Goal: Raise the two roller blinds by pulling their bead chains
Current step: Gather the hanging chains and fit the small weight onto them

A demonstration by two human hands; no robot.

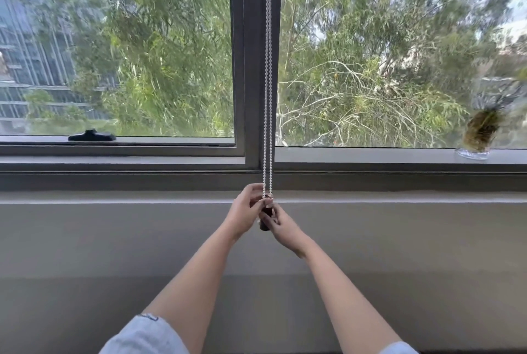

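White bead chains [268, 74] hang straight down in front of the dark centre post of the window [251, 68], from the top of the frame to a dark holder [265, 218] at the wall below the sill. My left hand [245, 211] pinches the chains just above that holder. My right hand [281, 225] closes its fingers on the holder and the chain's lower end from the right. No blind fabric shows over either pane; both panes give a full view of trees outside.
A grey sill [114, 179] runs the full width below the window. A black window handle [91, 135] lies on the left frame. A clear glass vase with a rooted plant [479, 137] stands on the right sill.
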